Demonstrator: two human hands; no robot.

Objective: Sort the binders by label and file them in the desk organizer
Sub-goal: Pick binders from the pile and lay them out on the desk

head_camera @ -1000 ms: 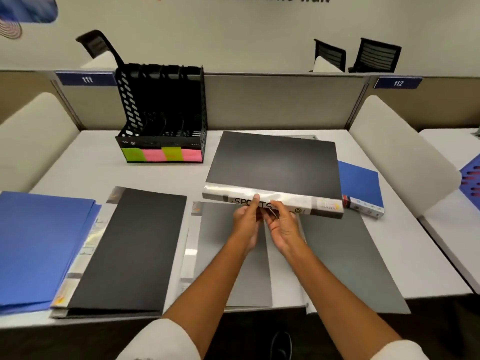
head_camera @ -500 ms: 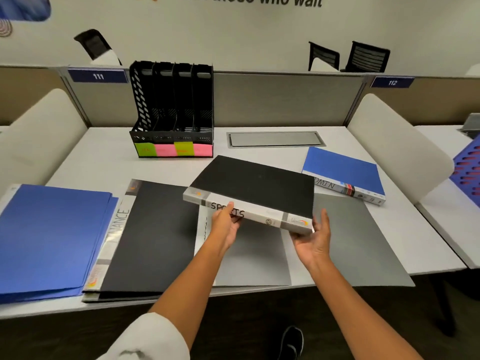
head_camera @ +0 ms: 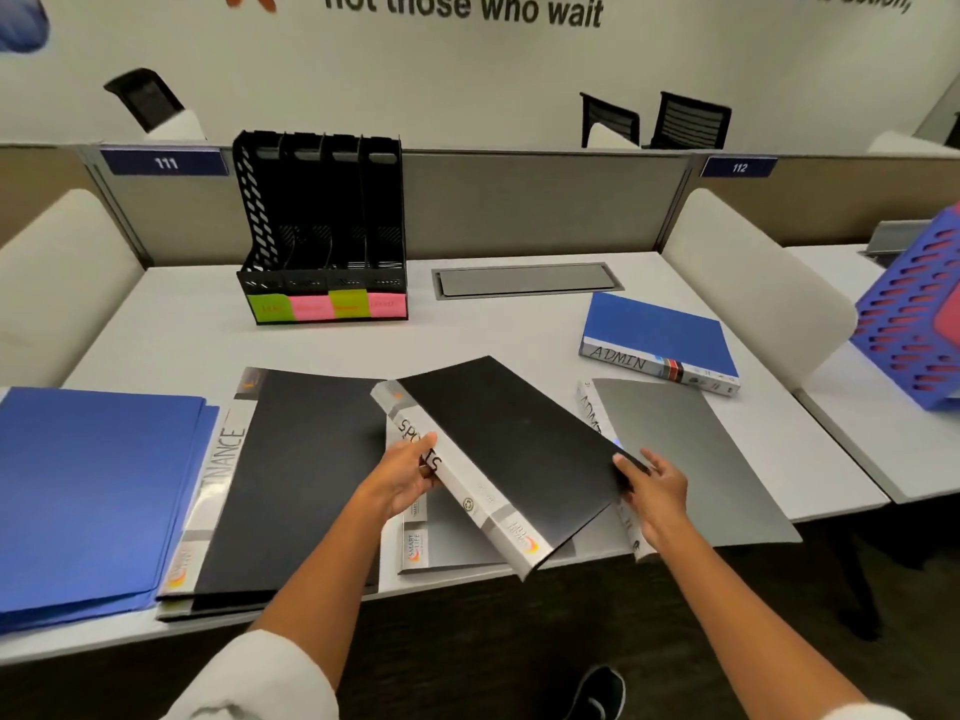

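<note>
Right now I have the matte black binder with the white spine marked SPORTS point(head_camera: 511, 454) lifted off the white worktop point(head_camera: 182, 350), tilted between both hands. My left hand point(head_camera: 402, 478) grips the spine, thumb across the lettering; my right hand point(head_camera: 657, 488) pinches the open edge at its corner. Beyond my left hand stands the black perforated plastic desk organizer point(head_camera: 322, 226), four upright slots with green and pink sticky labels. Left of that hand lies a flat black FINANCE binder point(head_camera: 291, 475); beyond my right, a glossy blue ADMIN binder point(head_camera: 657, 332).
</note>
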